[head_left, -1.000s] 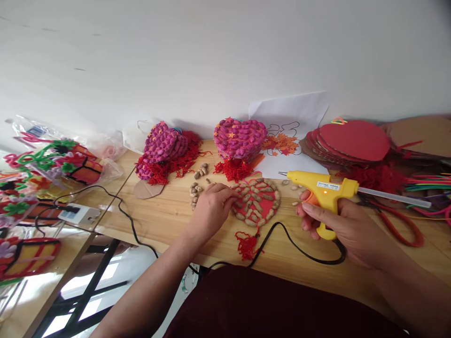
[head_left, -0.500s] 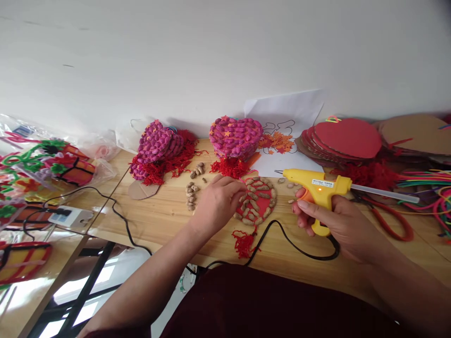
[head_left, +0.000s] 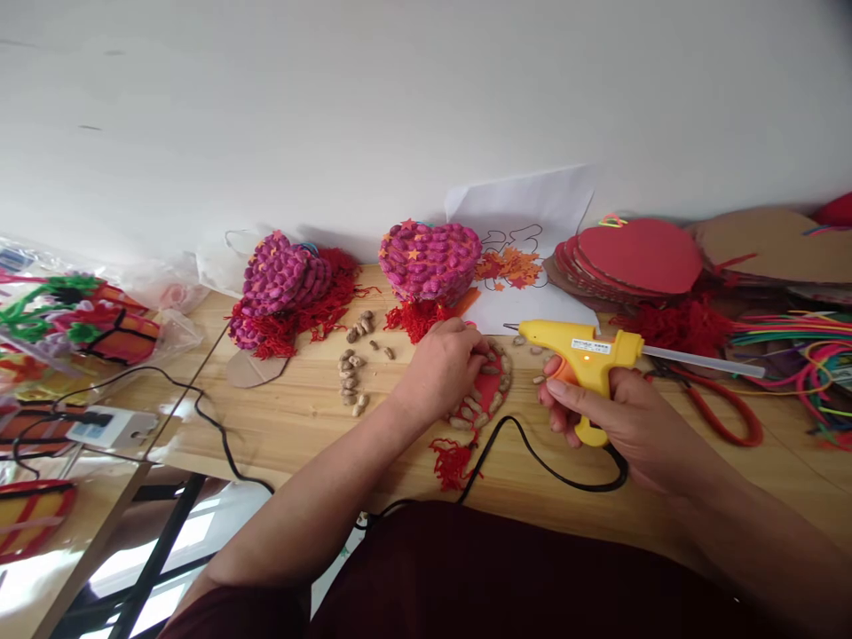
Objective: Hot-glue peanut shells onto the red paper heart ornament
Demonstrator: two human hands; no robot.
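My right hand (head_left: 592,399) is wrapped round a yellow glue gun (head_left: 559,337), whose nozzle points left and whose clear glue stick juts out at the back. My left hand (head_left: 443,368) is over the red heart-shaped card (head_left: 489,388), its fingers bent together; whatever they hold is hidden. Peanuts (head_left: 496,404) line the card's edge and lie across its middle, partly covered by the hand. A red yarn tassel (head_left: 453,461) hangs from the card's lower tip. Loose peanuts (head_left: 349,377) lie on the wooden table left of my left hand.
Behind stand purple peanut-covered hearts (head_left: 431,259), white paper (head_left: 532,204) with orange and red star cutouts, and stacked red hearts (head_left: 642,256). Orange-handled scissors (head_left: 725,408) lie at right. A black cord (head_left: 512,426) loops in front; a power strip (head_left: 113,429) is at left.
My left hand has moved right and slightly up, further over the red card. The glue gun stays in my right hand. The whole view has shifted slightly.
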